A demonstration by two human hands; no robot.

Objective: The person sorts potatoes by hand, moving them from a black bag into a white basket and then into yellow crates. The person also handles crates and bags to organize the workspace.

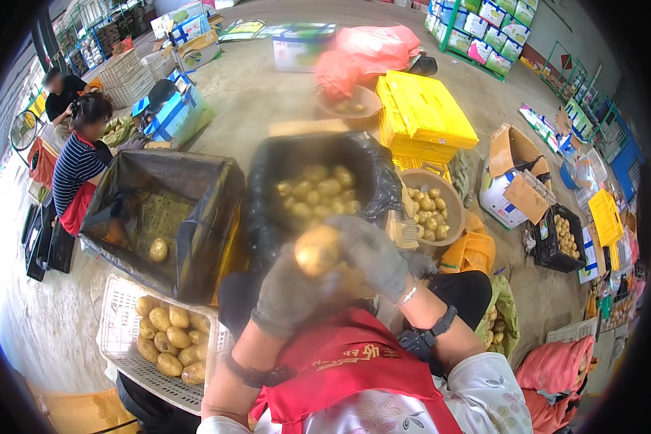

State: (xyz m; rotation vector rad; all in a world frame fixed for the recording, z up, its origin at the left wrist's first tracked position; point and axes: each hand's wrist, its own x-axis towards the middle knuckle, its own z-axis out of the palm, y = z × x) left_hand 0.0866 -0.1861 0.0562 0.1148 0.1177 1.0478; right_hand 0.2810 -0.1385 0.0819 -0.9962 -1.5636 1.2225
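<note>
A large potato is held up before my chest, between my two gloved hands. My left hand, in a grey glove, grips it from the left and below. The grey-gloved fingers of my right hand close on its right side, though motion blurs them. Just beyond the hands stands a box lined with a black plastic bag, with many potatoes in it. To its left, another dark-lined box has a single potato on its bottom. A white plastic crate at lower left holds several large potatoes.
A brown basin of smaller potatoes stands right of the middle box. Behind it are stacked yellow crates. A green sack of potatoes lies by my right knee. At left sits a person in a striped shirt, with another person behind.
</note>
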